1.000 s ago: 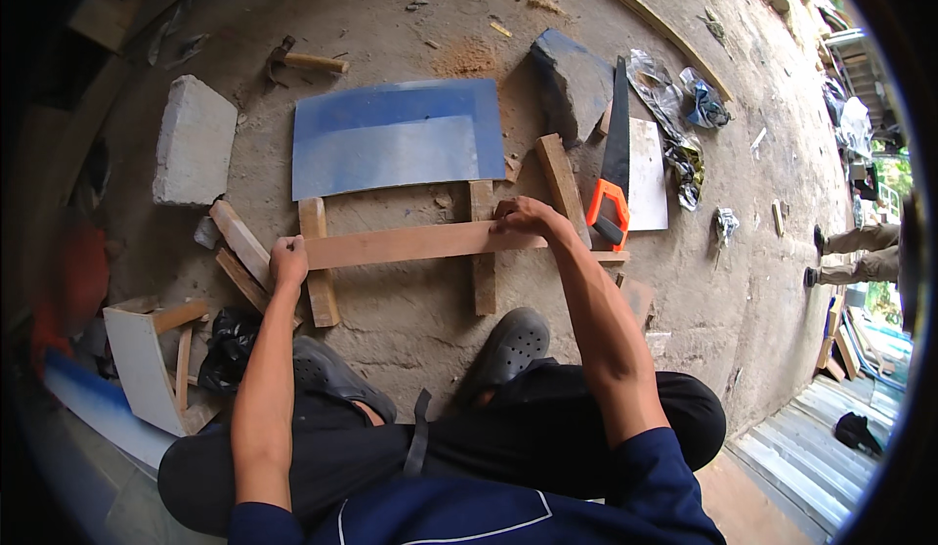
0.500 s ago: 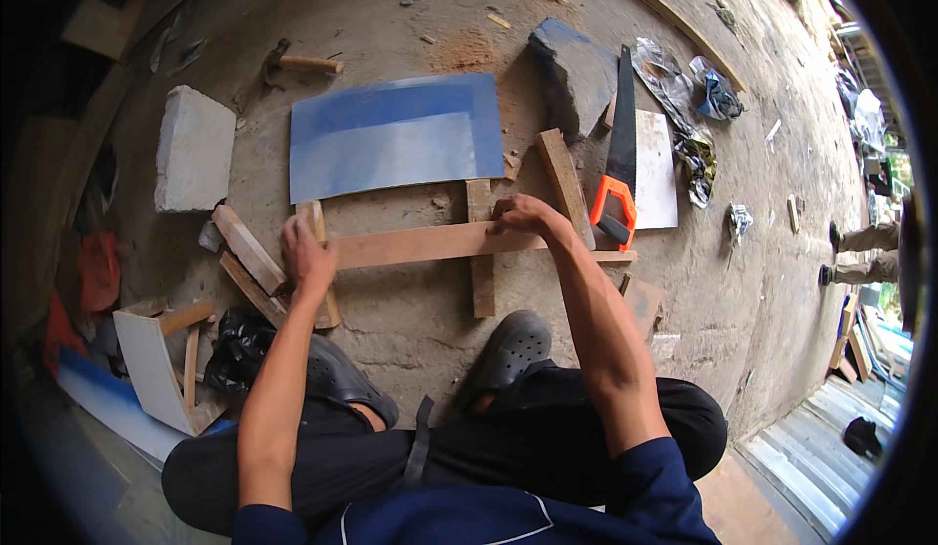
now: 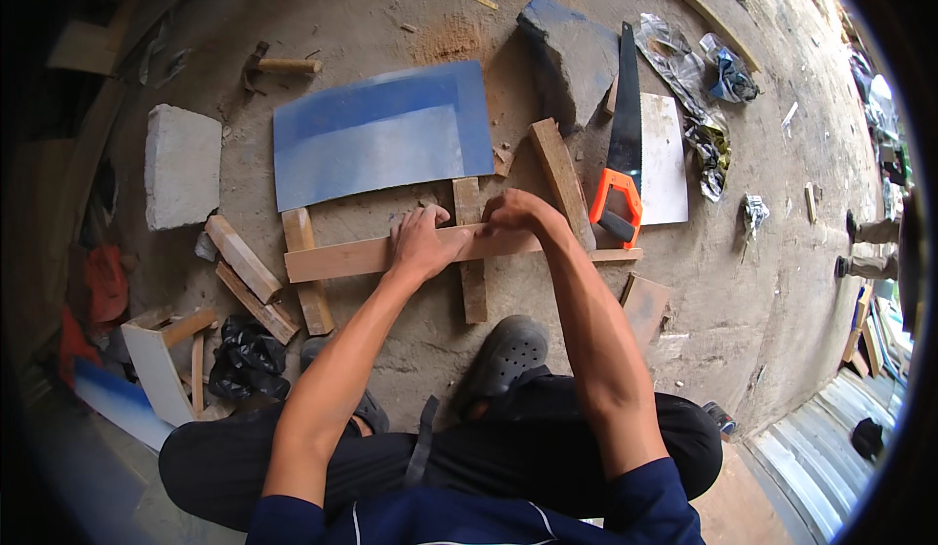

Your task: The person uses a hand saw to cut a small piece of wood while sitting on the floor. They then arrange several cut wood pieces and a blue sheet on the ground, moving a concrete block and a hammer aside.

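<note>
A long wooden plank (image 3: 337, 258) lies crosswise over two short upright battens (image 3: 308, 291) (image 3: 471, 281) on the dirt floor. My left hand (image 3: 422, 240) presses flat on the plank near its middle. My right hand (image 3: 510, 215) grips the plank just right of the right batten, fingers curled over its far edge. Both hands sit close together. A hand saw with an orange handle (image 3: 618, 198) lies to the right of my right hand, blade pointing away.
A blue metal sheet (image 3: 381, 132) lies beyond the plank. A white block (image 3: 182, 166) and loose wood offcuts (image 3: 242, 261) are on the left, a grey stone (image 3: 567, 56) and white board (image 3: 662, 159) on the right. A hammer (image 3: 278, 64) lies far left. My shoe (image 3: 503, 354) rests below the plank.
My left hand has slid right along the plank, from its left end to the middle beside my right hand. The right hand has stayed in place.
</note>
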The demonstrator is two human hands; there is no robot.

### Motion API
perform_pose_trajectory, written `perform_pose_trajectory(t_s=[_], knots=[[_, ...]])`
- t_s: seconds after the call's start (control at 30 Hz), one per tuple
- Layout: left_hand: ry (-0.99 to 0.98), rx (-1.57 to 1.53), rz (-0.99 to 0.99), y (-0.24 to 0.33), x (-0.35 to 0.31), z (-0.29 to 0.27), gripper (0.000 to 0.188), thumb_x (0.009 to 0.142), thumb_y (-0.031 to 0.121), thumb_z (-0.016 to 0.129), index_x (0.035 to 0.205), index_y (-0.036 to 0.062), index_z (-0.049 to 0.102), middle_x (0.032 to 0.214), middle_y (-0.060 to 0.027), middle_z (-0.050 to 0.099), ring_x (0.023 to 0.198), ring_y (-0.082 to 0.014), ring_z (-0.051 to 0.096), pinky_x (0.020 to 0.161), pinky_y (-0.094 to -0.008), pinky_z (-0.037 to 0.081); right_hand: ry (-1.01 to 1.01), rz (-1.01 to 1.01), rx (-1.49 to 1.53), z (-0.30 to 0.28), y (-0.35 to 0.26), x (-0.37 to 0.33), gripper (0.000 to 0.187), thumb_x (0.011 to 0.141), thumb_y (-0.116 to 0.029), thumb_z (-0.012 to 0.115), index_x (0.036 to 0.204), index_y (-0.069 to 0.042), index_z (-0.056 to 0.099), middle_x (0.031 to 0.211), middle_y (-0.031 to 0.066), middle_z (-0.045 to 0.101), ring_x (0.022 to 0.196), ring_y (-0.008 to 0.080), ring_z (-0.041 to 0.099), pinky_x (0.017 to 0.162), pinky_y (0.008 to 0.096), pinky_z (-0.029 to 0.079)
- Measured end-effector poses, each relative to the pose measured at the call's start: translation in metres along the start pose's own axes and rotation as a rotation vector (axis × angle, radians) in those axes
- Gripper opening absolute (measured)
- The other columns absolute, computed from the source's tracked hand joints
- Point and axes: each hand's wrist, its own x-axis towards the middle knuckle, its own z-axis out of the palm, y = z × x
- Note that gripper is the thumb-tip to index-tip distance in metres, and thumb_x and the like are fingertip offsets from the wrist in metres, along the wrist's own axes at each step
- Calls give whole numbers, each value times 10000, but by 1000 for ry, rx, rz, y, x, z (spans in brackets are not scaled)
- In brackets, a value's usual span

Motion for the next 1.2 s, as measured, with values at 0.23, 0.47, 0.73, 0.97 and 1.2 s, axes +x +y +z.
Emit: perform_pose_trajectory(t_s=[0.23,0.47,0.73,0.97,1.2], knots=[[-137,15,-154,12,8,2,528,714,549,660,961,95,556,973,-128,647,1004,-279,572,970,-366,267,-96,-42,119,-6,8,6,387,700,-379,752,1014,-155,728,1014,102,696,947,283,640,839,387,491],[-205,-53,-248,21,16,-2,504,661,554,671,858,105,555,864,-102,656,920,-266,591,948,-330,277,-236,-106,220,-17,21,12,441,692,-385,779,1050,-137,707,911,69,699,868,187,624,784,315,475],[-190,-37,-267,25,19,-1,448,636,505,670,835,121,553,816,-98,654,848,-256,601,933,-321,278,-223,-120,304,-14,27,13,394,695,-350,775,1030,-153,712,902,71,694,856,193,615,748,326,465],[-170,-70,-260,19,13,4,456,633,524,676,796,120,539,761,-95,637,820,-266,592,922,-325,287,-179,-131,278,-4,25,8,380,708,-349,757,1023,-140,711,894,81,692,857,210,622,758,337,467],[-189,-1,-260,26,12,-3,577,631,674,684,766,138,519,771,-89,642,829,-274,599,937,-368,253,-43,-201,150,6,19,2,335,746,-275,711,1038,-110,700,979,122,701,933,263,649,836,374,479]])
